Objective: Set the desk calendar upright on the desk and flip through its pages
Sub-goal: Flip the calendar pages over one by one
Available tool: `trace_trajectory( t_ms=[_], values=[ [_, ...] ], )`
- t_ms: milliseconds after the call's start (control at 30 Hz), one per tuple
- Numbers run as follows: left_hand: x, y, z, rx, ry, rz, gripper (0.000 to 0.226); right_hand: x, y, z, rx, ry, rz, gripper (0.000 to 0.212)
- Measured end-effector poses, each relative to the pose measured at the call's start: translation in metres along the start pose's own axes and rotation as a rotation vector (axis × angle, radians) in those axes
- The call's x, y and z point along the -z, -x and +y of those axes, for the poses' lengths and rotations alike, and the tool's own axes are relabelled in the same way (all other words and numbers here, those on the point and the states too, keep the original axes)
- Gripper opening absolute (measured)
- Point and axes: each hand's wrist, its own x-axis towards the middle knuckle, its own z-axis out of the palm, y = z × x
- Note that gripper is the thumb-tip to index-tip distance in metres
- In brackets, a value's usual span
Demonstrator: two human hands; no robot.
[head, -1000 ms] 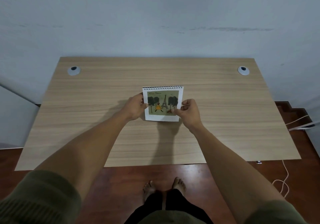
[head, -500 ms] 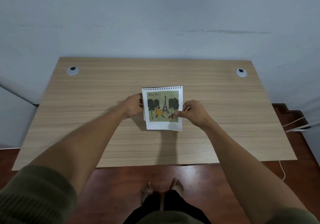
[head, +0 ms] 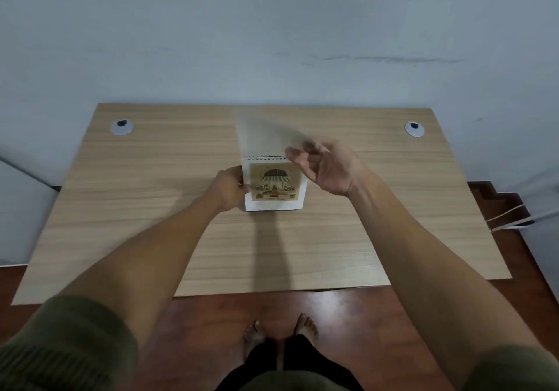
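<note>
A white spiral-bound desk calendar [head: 274, 186] stands upright in the middle of the wooden desk [head: 151, 197], showing a tan page with a market-stall picture. My left hand [head: 230, 189] grips its left edge. Above the spiral, a page [head: 263, 136] is a motion-blurred smear swinging over toward the back. My right hand [head: 329, 166] hovers at the calendar's upper right, fingers curled and apart; whether they still touch the blurred page I cannot tell.
Two round grey cable grommets sit at the desk's back corners, one on the left [head: 121, 126] and one on the right [head: 414, 129]. A grey wall rises behind the desk. White cables [head: 508, 218] lie on the floor to the right. My bare feet [head: 279, 331] stand below the front edge.
The Eiffel Tower page has been lifted and flipped up over the spiral by my right hand, exposing the market-stall page. My left hand stayed on the calendar's left edge.
</note>
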Motion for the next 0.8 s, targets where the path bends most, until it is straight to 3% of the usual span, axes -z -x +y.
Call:
trace_trajectory(
  t_ms=[100,167,233,300,400,500,600,700,800],
  values=[
    [0.003,-0.002,-0.002,0.036,0.159,-0.068,0.033,-0.009,-0.006,-0.011,0.071,-0.049,-0.026,0.053],
    [0.006,-0.001,0.001,0.037,0.173,-0.089,0.032,-0.012,-0.009,-0.014,0.182,0.085,0.0,0.036],
    [0.006,-0.001,0.002,0.049,0.191,-0.092,0.031,-0.01,-0.016,-0.013,0.444,0.346,0.17,0.019],
    [0.006,-0.003,0.0,0.064,0.193,-0.102,0.032,-0.007,-0.025,-0.01,0.624,0.597,0.342,0.026],
    [0.005,-0.005,0.0,0.061,0.183,-0.104,0.035,-0.004,-0.038,-0.007,0.356,0.599,0.402,0.06],
    [0.005,-0.005,-0.001,0.036,0.162,-0.111,0.036,0.001,-0.049,-0.006,0.193,0.546,0.373,0.058],
    [0.007,-0.004,-0.001,0.039,0.174,-0.121,0.037,0.006,-0.055,0.002,0.392,0.662,0.373,0.05],
    [0.006,-0.005,-0.002,0.052,0.162,-0.122,0.035,0.009,-0.051,0.009,0.633,0.86,0.254,0.033],
    [0.006,-0.002,0.002,0.062,0.175,-0.12,0.035,0.012,-0.048,0.014,0.581,1.125,0.17,0.04]
  ],
)
